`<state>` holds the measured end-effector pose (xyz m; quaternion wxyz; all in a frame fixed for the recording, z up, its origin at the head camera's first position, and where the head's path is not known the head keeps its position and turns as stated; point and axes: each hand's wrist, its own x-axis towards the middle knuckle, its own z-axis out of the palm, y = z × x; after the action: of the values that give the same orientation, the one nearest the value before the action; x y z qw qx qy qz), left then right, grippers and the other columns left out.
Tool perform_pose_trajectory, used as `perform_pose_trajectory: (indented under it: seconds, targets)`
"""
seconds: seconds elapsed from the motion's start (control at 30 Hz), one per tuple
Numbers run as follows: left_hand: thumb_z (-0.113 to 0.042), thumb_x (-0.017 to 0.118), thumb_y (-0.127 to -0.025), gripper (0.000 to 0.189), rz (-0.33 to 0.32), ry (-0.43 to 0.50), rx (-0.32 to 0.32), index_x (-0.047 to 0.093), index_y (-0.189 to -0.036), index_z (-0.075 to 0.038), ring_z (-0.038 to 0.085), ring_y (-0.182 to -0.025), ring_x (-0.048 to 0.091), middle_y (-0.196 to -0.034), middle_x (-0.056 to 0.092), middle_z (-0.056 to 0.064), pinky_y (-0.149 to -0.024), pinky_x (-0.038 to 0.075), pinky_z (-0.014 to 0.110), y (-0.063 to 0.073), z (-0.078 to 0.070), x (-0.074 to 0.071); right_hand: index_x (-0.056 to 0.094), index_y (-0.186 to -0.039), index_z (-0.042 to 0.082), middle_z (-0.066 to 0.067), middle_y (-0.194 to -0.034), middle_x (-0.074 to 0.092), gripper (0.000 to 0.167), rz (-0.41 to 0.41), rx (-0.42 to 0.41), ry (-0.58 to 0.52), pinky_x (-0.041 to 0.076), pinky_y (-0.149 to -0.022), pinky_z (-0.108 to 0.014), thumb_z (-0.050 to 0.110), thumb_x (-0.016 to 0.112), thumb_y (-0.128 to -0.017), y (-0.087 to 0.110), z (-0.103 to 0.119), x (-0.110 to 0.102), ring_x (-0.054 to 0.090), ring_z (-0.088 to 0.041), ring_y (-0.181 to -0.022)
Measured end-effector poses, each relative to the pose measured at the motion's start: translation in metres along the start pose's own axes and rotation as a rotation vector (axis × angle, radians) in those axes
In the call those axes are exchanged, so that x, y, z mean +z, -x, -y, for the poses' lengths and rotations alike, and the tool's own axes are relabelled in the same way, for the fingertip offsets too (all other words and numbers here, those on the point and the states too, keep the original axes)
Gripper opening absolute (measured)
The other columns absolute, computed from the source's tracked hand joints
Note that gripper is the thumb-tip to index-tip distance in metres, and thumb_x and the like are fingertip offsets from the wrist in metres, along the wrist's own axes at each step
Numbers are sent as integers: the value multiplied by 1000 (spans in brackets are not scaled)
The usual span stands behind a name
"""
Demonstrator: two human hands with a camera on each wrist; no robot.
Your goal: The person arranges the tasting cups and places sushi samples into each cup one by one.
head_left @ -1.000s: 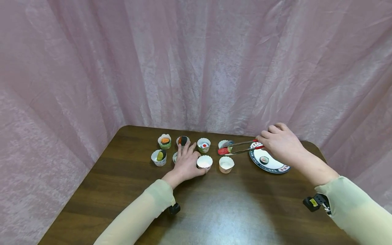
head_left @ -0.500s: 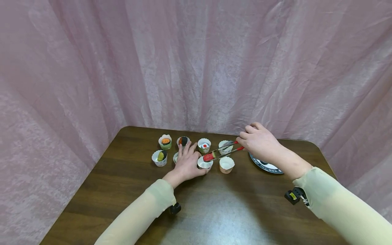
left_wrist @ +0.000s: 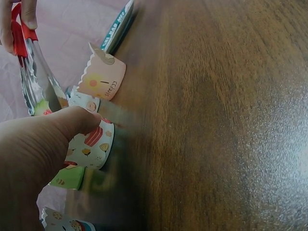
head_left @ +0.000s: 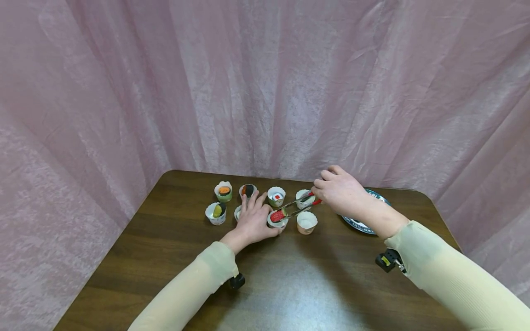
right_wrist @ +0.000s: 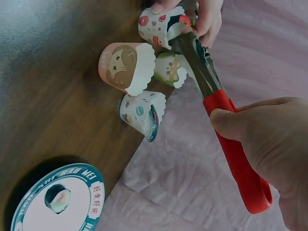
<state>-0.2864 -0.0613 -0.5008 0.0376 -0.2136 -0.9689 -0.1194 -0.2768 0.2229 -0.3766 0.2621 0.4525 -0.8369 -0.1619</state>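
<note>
My left hand (head_left: 250, 222) holds a white paper baking cup (left_wrist: 93, 146), its thumb pressed on the near wall and its other fingers spread over the far side. My right hand (head_left: 344, 193) grips red-handled metal tongs (right_wrist: 230, 139). Between the tong tips is a sushi piece with a red, grainy top (head_left: 278, 215), tilted at the mouth of the held cup. From the head view I cannot tell whether the piece touches the cup's bottom. Another cup, mostly covered by my left fingers, shows only its rim (head_left: 237, 213).
Beside the held cup stand a peach cup (head_left: 307, 223) and, behind it, a cup (head_left: 303, 203) with something dark inside. Cups with sushi (head_left: 223, 191) stand at the left and back. A blue-rimmed plate (right_wrist: 72, 173) at the right bears one sushi roll (right_wrist: 58, 198).
My right hand has moved left, bringing the tongs and the red-topped sushi from above the right-hand cups down to the cup my left hand holds. My left hand has stayed in place.
</note>
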Motion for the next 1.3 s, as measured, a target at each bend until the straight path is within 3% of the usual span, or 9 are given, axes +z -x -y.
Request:
perform_pose_trajectory:
  seconds: [0.63, 0.87, 1.13, 1.3]
  targets:
    - [-59, 79, -78, 52, 20, -18, -4, 69, -108, -17, 37, -154, 12, -162, 34, 15, -120, 1, 65, -1, 1, -1, 76, -101, 13, 1, -90, 66, 25, 58, 50, -18, 42, -96, -48, 4, 83, -79, 3, -2, -5, 55, -28, -89]
    - [-62, 77, -79, 55, 33, -46, 3, 69, -111, -17, 36, -155, 10, -163, 33, 14, -120, 1, 65, -1, 2, -3, 75, -106, 11, -1, -93, 65, 38, 81, 84, -44, 41, -97, -49, 15, 91, -71, 16, -7, -9, 55, -29, -90]
    - [-65, 76, -78, 59, 40, -56, 10, 70, -114, -19, 36, -155, 11, -164, 31, 14, -119, 2, 65, 0, 8, -3, 74, -108, 10, 0, -94, 64, 40, 72, 135, -62, 43, -94, -50, 20, 91, -74, 38, -15, -13, 54, -28, -88]
    - [-69, 77, -76, 77, 34, -31, 40, 65, -131, -16, 38, -154, 11, -164, 30, 14, -119, 2, 67, 4, 11, -6, 74, -113, 8, -2, -97, 65, 42, 77, 176, -80, 43, -94, -52, 23, 89, -76, 54, -22, -16, 56, -31, -92]
